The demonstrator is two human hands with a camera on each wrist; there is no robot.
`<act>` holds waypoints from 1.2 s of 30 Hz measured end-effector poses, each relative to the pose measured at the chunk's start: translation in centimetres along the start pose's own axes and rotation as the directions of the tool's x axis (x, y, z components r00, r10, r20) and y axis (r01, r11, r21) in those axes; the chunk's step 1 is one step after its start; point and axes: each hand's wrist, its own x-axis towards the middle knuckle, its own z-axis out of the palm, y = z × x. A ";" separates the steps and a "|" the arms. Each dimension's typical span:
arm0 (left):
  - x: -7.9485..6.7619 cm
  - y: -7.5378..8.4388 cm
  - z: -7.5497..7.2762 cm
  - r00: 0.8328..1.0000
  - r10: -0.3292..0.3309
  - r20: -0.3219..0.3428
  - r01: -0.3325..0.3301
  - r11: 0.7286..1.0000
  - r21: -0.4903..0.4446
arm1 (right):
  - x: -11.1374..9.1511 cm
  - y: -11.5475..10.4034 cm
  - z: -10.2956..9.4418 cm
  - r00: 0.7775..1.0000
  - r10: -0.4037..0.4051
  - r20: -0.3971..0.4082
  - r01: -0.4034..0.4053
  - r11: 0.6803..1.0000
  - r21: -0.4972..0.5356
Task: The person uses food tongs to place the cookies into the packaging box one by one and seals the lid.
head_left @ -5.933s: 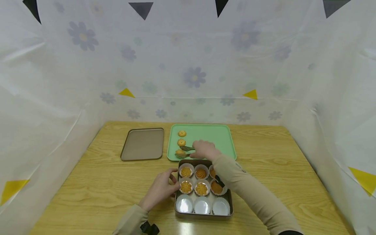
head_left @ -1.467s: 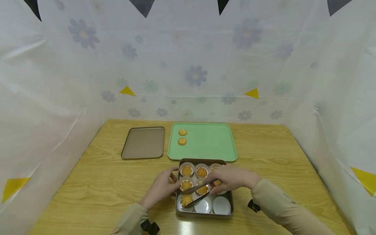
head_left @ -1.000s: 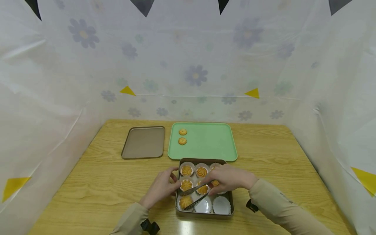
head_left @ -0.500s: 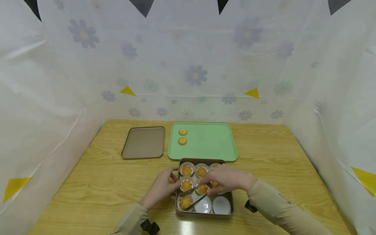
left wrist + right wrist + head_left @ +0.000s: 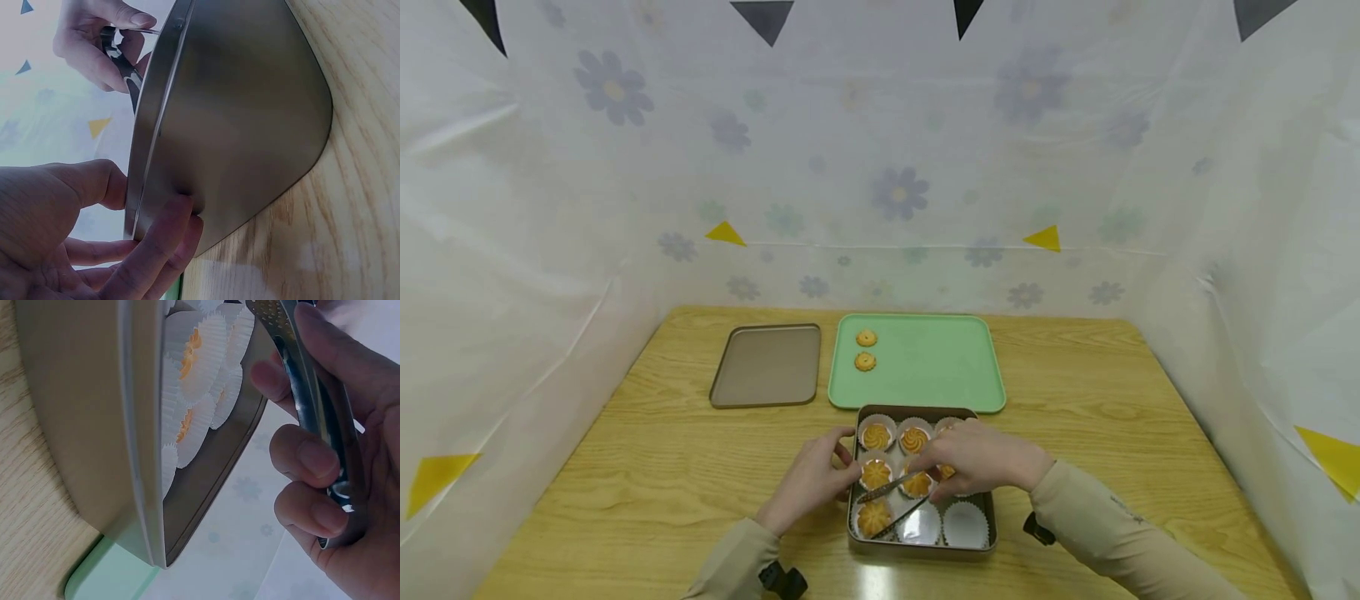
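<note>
In the head view a deep square metal tin (image 5: 925, 551) holds rows of white paper cups. My left hand (image 5: 812, 479) grips its left wall, thumb at the rim and fingertips against the outer side in the left wrist view. My right hand (image 5: 992, 458) holds metal tongs (image 5: 315, 400) over the tin. The tongs' tips are spread around a star-shaped cookie (image 5: 875, 518) in the front left cup. Cookies also fill the back and middle rows, the right ones partly hidden by my right hand. The front middle and front right cups (image 5: 966, 525) hold no cookie.
Behind the tin lies a green tray (image 5: 940, 358), with two round cookies, a rear one (image 5: 867, 337) and a nearer one (image 5: 865, 362), at its left side. A flat brown tray (image 5: 766, 367) lies to its left on the wooden table (image 5: 662, 492).
The tongs have come from the green tray's third cookie to the tin, where a cookie now sits in the front left cup. The tips have parted from it slightly. My left hand stays put.
</note>
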 end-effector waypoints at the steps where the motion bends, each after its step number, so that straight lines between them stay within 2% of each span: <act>1: 0.0 0.0 0.0 1.000 0.000 0.000 0.000 1.000 0.000 | 0.0 0.0 0.0 1.000 0.004 0.001 -0.004 1.000 -0.001; 16: 0.0 -0.1 0.0 1.000 0.005 -0.001 -0.005 1.000 -0.006 | 0.0 0.0 -0.1 1.000 0.019 -0.002 -0.019 1.000 -0.001; 19: 0.0 -0.1 0.0 1.000 0.001 0.000 -0.001 1.000 -0.009 | -0.4 0.3 -0.4 1.000 0.013 -0.006 -0.012 0.998 0.056; 22: 0.0 -0.1 0.1 1.000 -0.004 0.002 0.004 1.000 -0.015 | -0.8 1.2 -0.4 1.000 -0.009 -0.007 0.010 0.981 0.195; 24: 0.0 -0.1 0.1 1.000 -0.007 0.004 0.007 1.000 -0.019 | -1.2 2.2 -0.2 1.000 -0.029 -0.007 0.030 0.944 0.329; 28: 0.0 -0.1 0.1 1.000 -0.003 0.004 0.004 1.000 -0.022 | -1.8 4.5 0.4 0.997 -0.079 -0.015 0.074 0.827 0.557; 32: 0.0 -0.1 0.0 1.000 0.001 0.001 -0.001 1.000 -0.017 | -2.4 6.5 1.0 0.995 -0.093 -0.027 0.086 0.721 0.687; 36: 0.0 -0.1 0.1 1.000 0.002 -0.003 -0.002 1.000 -0.003 | -2.9 7.8 1.1 0.999 -0.052 0.000 0.032 0.611 0.791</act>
